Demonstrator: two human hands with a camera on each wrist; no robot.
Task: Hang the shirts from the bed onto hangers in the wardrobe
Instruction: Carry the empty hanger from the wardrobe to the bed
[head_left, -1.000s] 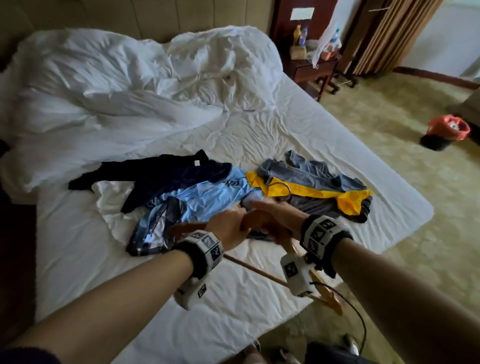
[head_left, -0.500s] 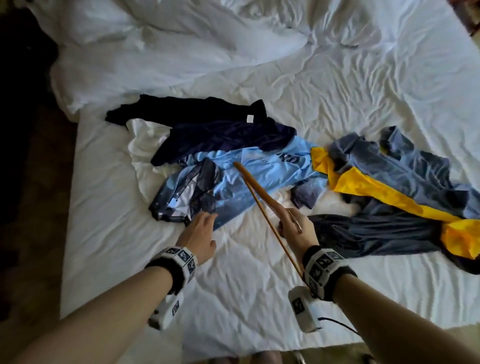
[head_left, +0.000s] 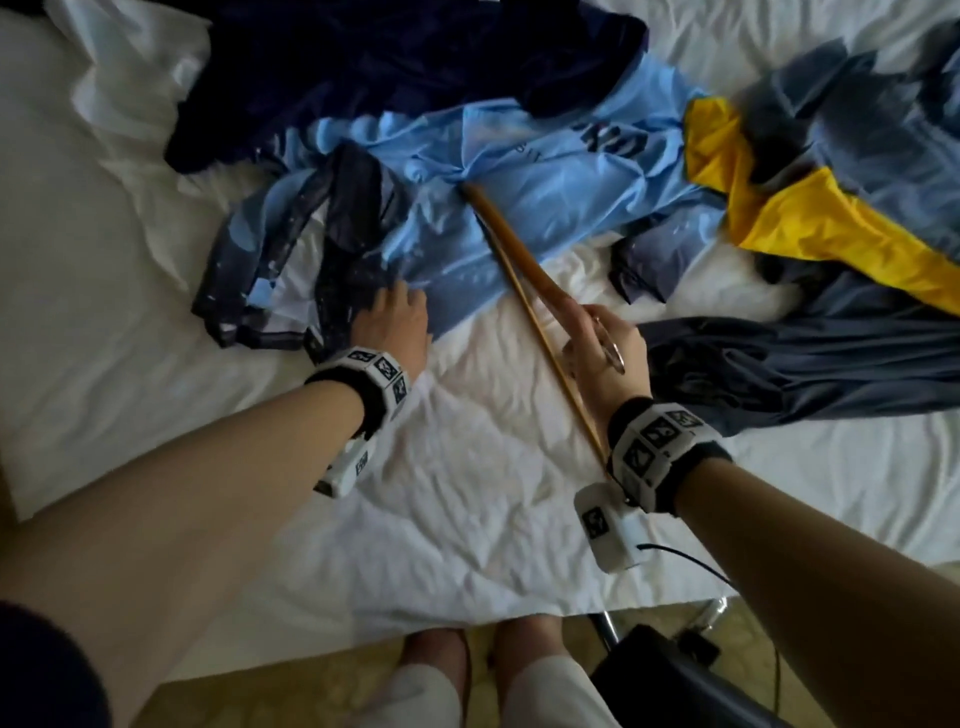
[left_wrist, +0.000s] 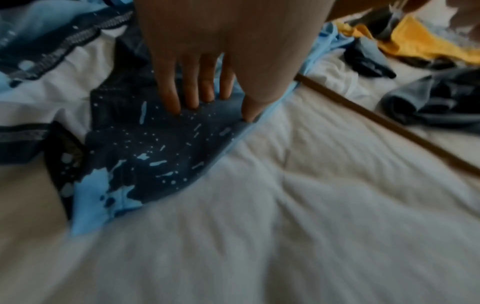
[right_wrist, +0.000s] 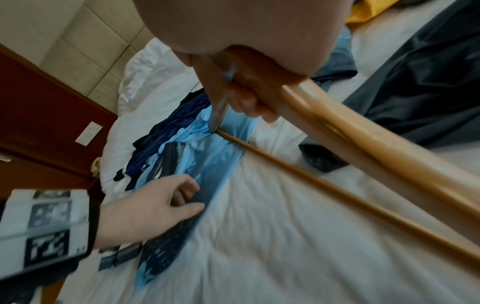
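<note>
A light-blue shirt with a dark speckled hem lies crumpled on the white bed sheet. My left hand rests its fingertips and thumb on that hem, with the fingers nearly straight. My right hand grips a wooden hanger at its middle, and the metal hook sticks out between the fingers. The hanger's far end touches the blue shirt's folds. A navy shirt lies behind it, and a grey and yellow shirt lies to the right.
A white garment lies at the far left under the navy shirt. The bed's near edge runs along the bottom, with my feet and a dark object on the floor. A reddish wooden panel and a white duvet lie beyond.
My left hand let go of the hanger and moved forward onto the blue shirt's hem. The right hand carried the hanger's end up to that shirt. The head view dropped closer.
</note>
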